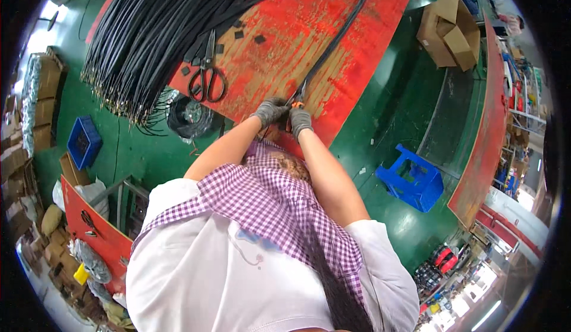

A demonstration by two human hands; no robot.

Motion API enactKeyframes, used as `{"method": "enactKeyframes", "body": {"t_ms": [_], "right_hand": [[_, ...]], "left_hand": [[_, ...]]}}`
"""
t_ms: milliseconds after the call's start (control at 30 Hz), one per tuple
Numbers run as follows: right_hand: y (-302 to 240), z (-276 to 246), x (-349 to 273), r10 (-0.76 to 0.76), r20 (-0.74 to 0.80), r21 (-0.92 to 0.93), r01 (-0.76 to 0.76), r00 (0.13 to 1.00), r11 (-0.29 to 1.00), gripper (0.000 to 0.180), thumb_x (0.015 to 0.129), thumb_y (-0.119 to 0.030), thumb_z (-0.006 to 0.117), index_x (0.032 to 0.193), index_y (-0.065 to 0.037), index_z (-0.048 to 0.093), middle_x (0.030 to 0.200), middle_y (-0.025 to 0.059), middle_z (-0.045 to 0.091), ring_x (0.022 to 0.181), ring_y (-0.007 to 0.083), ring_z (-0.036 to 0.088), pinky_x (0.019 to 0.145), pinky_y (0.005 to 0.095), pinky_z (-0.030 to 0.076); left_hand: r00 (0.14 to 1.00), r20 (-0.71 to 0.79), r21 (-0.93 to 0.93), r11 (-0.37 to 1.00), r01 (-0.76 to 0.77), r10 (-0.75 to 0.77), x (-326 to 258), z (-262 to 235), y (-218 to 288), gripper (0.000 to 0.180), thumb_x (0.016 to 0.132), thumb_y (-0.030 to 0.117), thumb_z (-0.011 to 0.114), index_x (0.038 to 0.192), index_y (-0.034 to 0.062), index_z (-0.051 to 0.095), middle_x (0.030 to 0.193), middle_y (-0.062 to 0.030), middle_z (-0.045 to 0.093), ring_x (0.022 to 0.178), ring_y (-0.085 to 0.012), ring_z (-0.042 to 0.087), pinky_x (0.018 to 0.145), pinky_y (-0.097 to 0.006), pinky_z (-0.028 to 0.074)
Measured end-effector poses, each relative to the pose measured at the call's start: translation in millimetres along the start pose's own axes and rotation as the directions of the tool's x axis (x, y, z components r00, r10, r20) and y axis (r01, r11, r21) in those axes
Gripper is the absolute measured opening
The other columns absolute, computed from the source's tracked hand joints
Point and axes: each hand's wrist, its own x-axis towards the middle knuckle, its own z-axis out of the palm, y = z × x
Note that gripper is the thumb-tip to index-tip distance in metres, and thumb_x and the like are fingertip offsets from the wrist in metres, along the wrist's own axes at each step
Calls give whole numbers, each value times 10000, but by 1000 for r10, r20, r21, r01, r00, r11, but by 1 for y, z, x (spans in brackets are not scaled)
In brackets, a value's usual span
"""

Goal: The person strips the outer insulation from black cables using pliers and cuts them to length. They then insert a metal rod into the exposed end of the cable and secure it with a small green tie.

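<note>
Both my hands wear grey gloves and meet at the near edge of the red table (pixel 273 52). My left hand (pixel 270 112) is closed on the near end of a long black cable (pixel 339 37), which runs away over the tabletop. Close beside it, my right hand (pixel 300 121) is closed on an orange-handled tool (pixel 297 104) with a narrow metal tip at the cable. Its exact kind is mostly hidden by the glove. To the left lie black-handled scissors (pixel 207 85), with small black square pieces (pixel 260 38) scattered around them.
A thick bundle of black cables (pixel 154 40) covers the table's left side, its ends hanging over the edge. Below it sits a bag of coiled black cable (pixel 189 118). On the green floor are a blue stool (pixel 413 180), a blue crate (pixel 84 141) and an open cardboard box (pixel 449 31).
</note>
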Motion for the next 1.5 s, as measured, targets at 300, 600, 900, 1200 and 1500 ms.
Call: {"method": "enactKeyframes", "body": {"t_ms": [300, 600, 900, 1200, 1500], "right_hand": [[-32, -26, -17, 461, 64, 587, -407, 885, 700, 303, 705, -292, 445, 746, -17, 564, 650, 105, 550, 608, 214, 539, 535, 328, 407], [49, 29, 31, 383, 43, 805, -259, 923, 534, 59, 695, -111, 432, 737, -92, 468, 563, 57, 472, 451, 202, 478, 413, 328, 406], [-62, -36, -29, 447, 320, 897, -419, 835, 141, 153, 611, 14, 372, 747, -56, 358, 591, 94, 417, 452, 220, 421, 388, 319, 371], [-42, -22, -18, 446, 237, 909, -359, 863, 212, 176, 645, 7, 372, 778, -104, 407, 611, 83, 447, 470, 232, 441, 409, 383, 389], [19, 10, 13, 453, -60, 788, -236, 889, 568, 121, 756, -208, 454, 798, -111, 513, 686, 51, 522, 549, 192, 498, 464, 351, 415]], "left_hand": [[999, 31, 380, 925, 19, -33, -55, -34, -1, 318, 740, 207, 563, 1008, 43, 516, 861, -48, 570, 719, -128, 524, 640, -280, 433], [991, 129, 916, 388, -103, -43, -99, -80, -14, 387, 720, 325, 488, 1039, 107, 511, 1029, -128, 515, 925, -279, 493, 797, -341, 380], [883, -52, 880, 396, 261, -467, -101, -145, -80, 637, 687, 393, 451, 1227, 90, 298, 1291, -164, 206, 1206, -303, 157, 988, -358, 139], [963, -254, 842, 470, 264, -86, -119, -158, -89, 438, 649, 305, 510, 1022, 76, 509, 960, -178, 535, 861, -303, 525, 719, -370, 421], [966, -255, 809, 554, 196, 31, -115, -175, -81, 374, 673, 343, 496, 850, 24, 575, 864, -213, 550, 810, -340, 529, 701, -388, 413]]}}
